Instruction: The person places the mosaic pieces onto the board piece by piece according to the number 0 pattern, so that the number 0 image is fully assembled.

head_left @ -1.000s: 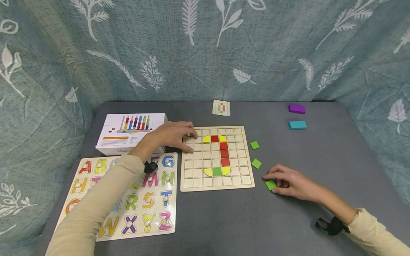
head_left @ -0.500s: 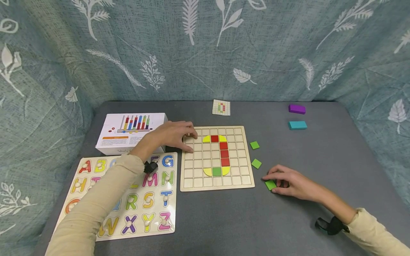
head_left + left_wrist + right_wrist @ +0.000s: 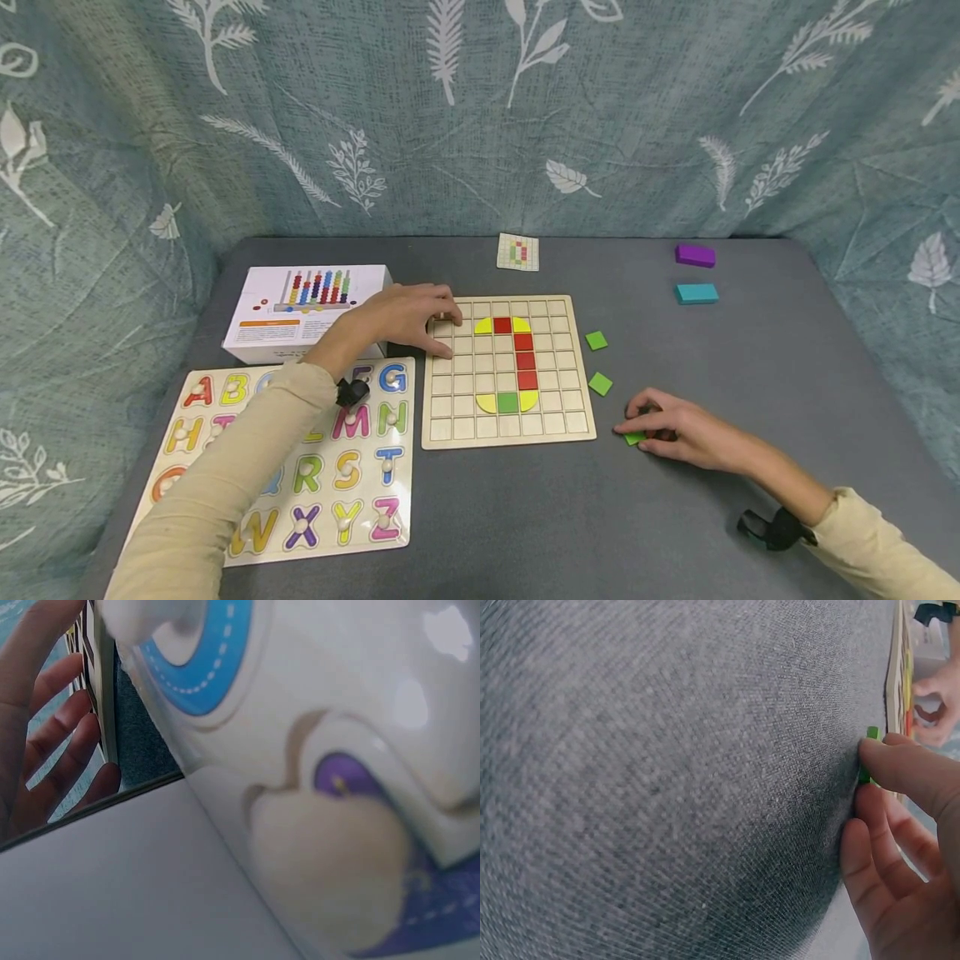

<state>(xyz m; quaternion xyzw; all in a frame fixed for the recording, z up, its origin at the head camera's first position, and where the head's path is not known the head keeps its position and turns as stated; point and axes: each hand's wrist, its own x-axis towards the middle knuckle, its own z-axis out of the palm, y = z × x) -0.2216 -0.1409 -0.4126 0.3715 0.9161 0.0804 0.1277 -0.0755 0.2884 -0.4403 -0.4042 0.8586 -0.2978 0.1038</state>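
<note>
A wooden grid board (image 3: pixel 555 429) lies mid-table. Red and green squares and yellow quarter-rounds sit in its cells in a curved figure. My left hand (image 3: pixel 411 318) rests at the board's upper left corner, thumb and fingers loosely spread; the left wrist view shows its bent fingers (image 3: pixel 66 746) beside the board's edge. Right of the board, near its lower corner, my right hand (image 3: pixel 693 429) pinches a green square tile (image 3: pixel 634 438) close over the table. In the right wrist view the thumb covers part of that tile (image 3: pixel 874 733). Two more green tiles lie nearby, one upper (image 3: pixel 596 340), one lower (image 3: pixel 600 383).
Under my left forearm lies an alphabet puzzle board (image 3: pixel 403 492) with knobbed letters. Behind it stands a white box (image 3: pixel 255 304) with an abacus picture. A small pattern card (image 3: pixel 518 252) lies at the back. A purple block (image 3: pixel 695 255) and a teal block (image 3: pixel 697 294) are back right.
The fingers of my right hand have shifted over the green tile, which now shows less. My left hand and the board have not moved.
</note>
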